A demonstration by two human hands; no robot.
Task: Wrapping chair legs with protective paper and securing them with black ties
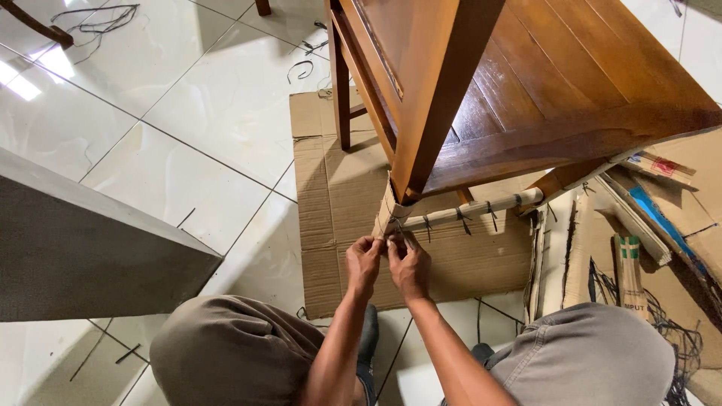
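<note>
Both hands work at the foot of the chair leg [432, 90] — left hand [363, 263] and right hand [410, 267] pinch a dark tie [396, 239] against the cardboard wrap [387, 214] there, fingers closed on it. The wrapped rung [474, 210] beyond already has approx. five ties knotted; leg wrap looks unfinished, upper wood bare. Corrugated sheet [331, 188] below, matte brown; glossy white floor tiles [188, 98]; polished wooden seat [556, 83] further back.

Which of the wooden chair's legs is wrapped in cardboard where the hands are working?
The front chair leg nearest both hands: brown cardboard is tied around its lower end. The bare dark leg farther back stands unwrapped on the flattened cardboard sheet.
</note>
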